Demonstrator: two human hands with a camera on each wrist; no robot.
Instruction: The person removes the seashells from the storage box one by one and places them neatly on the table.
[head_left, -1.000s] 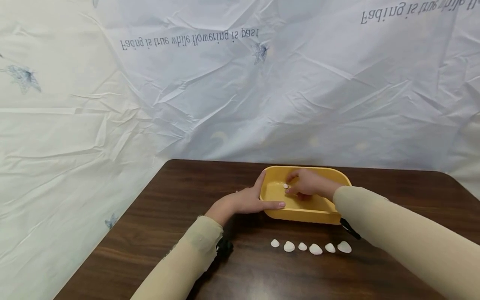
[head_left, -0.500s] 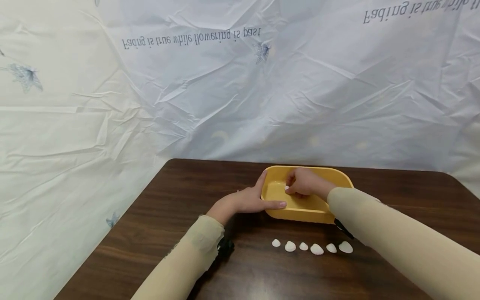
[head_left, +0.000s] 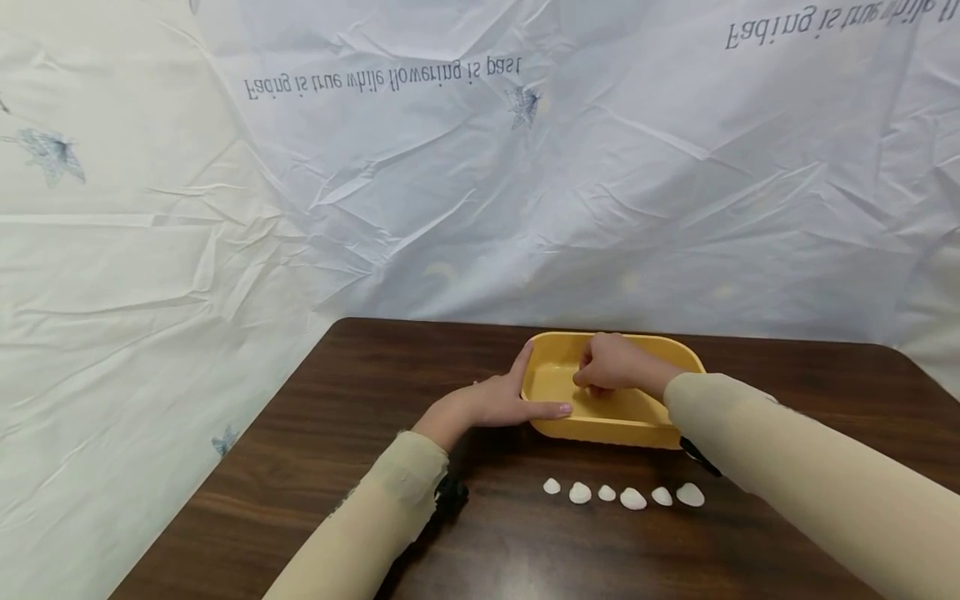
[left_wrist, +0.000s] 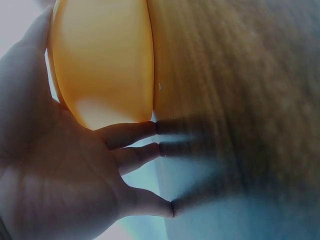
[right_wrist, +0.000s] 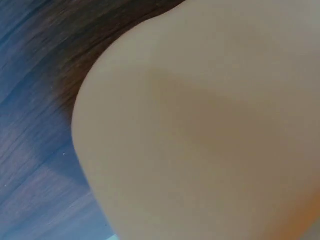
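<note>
My left hand (head_left: 498,402) is spread against the left end of a yellow plastic tub (head_left: 600,433), its thumb over the near rim. The left wrist view shows straight fingers (left_wrist: 140,201) reaching down to the tabletop beside the tub (left_wrist: 105,55). Inside the tub, my right hand (head_left: 615,364) has its fingertips curled together low over the floor. The small white seashell last seen at those fingertips is now hidden by them. Several white seashells (head_left: 633,498) lie in a row on the table in front of the tub.
The tub stands on a dark wood-grain table (head_left: 420,350), near its far edge. Behind hangs a wrinkled white curtain (head_left: 450,208) with printed text. My right sleeve (right_wrist: 200,125) fills most of the right wrist view.
The right hand's fingers have closed together at the small seashell inside the tub, and the shell has gone out of sight. The left hand and the row of shells stay in place.
</note>
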